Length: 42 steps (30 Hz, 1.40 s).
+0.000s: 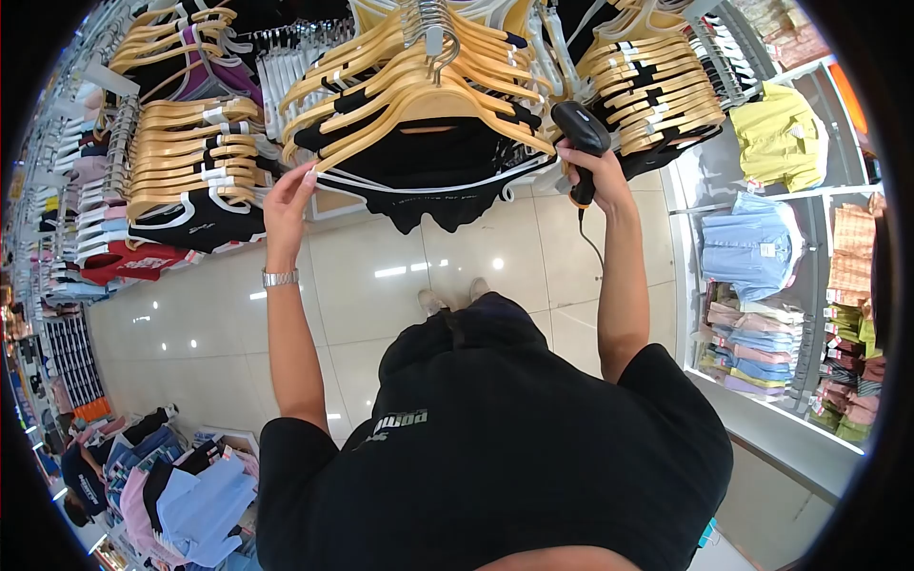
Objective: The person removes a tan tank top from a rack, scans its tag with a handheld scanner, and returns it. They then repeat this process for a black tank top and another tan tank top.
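Wooden, smoothly curved hanger bears black cloth top | I see left fingers pinching its white-edged side | right fingers clasped around smooth, pistol-shaped scanner

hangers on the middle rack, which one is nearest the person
The front hanger, its ends near the left hand and right hand; the other middle hangers sit behind it.

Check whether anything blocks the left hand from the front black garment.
Nothing visible does: the left hand is directly at the black garment, by the hanger's left end. The scanner in the right hand is near the opposite end.
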Motion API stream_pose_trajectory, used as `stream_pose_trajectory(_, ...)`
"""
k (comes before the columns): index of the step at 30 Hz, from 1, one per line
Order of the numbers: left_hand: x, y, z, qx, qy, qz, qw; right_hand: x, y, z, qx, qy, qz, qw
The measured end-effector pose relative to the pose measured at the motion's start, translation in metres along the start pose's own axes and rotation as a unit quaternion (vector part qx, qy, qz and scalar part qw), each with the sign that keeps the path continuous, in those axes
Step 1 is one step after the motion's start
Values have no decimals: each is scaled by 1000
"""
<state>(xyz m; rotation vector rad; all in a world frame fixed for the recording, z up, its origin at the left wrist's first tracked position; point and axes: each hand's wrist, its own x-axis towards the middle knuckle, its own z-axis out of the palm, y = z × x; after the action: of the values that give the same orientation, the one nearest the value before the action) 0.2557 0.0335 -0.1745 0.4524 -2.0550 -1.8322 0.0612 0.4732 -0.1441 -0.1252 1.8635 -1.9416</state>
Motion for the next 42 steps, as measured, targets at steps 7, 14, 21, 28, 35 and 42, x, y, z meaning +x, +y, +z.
stream_pose_trajectory(7, -2, 4, 1, -11, -12, -11, 1000, 1, 3, 0, 10, -3, 5, 1000)
stream_pose_trajectory(14, 0, -5, -3, -79, -12, -25, 997, -2, 2, 7, -34, 8, -22, 999)
stream_pose_trajectory(21, 4, -8, -2, -49, -10, 2, 999, -7, 5, 9, -14, 20, -36, 999)
stream_pose_trajectory(28, 6, 6, -1, 5, 5, 8, 1000, -6, 5, 10, -36, 17, -41, 998)
stream_pose_trajectory(35, 0, 11, 2, 49, -10, 64, 997, -13, 4, 12, -38, 16, -49, 998)
stream_pose_trajectory(42, 2, -9, -6, -94, -8, -16, 995, -10, 8, 7, 21, 4, -55, 998)
